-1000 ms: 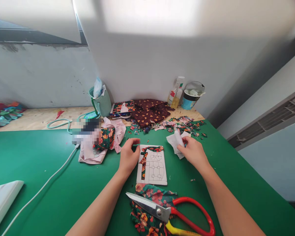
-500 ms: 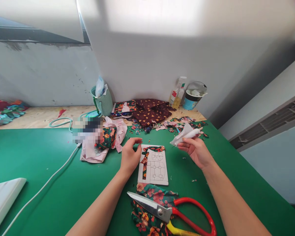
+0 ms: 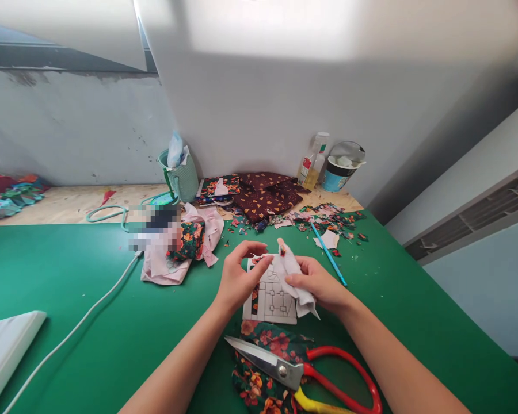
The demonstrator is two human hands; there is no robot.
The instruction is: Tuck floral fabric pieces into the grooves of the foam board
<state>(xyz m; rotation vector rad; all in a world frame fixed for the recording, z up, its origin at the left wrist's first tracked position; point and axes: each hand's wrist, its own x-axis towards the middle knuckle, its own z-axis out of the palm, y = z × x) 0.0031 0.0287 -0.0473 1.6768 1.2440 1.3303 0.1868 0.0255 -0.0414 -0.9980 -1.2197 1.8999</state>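
My right hand [image 3: 319,284] is closed around a stick wrapped in white tissue [image 3: 291,276]. A bit of dark floral fabric shows near its upper tip. My left hand [image 3: 242,279] is curled at the top left of a white board [image 3: 280,310], thumb and forefinger close together; whatever they pinch is too small to name. Outlined shapes cover the board, with floral fabric pieces along its left side; the hands and tissue hide part of it. Below it, red-and-yellow-handled scissors [image 3: 285,371] lie on dark floral cloth [image 3: 259,397].
A blue pencil [image 3: 329,256] and fabric scraps [image 3: 328,221] lie beyond my right hand. Pink and floral cloths [image 3: 166,273] sit left, by a white cable [image 3: 82,319]. Behind stand a green basket [image 3: 183,181], a bottle [image 3: 315,164] and a paper tub [image 3: 337,175].
My right hand has brought the tissue-wrapped stick left and down over the board, uncovering the blue pencil. My left hand has shifted slightly right, over the board's top edge.
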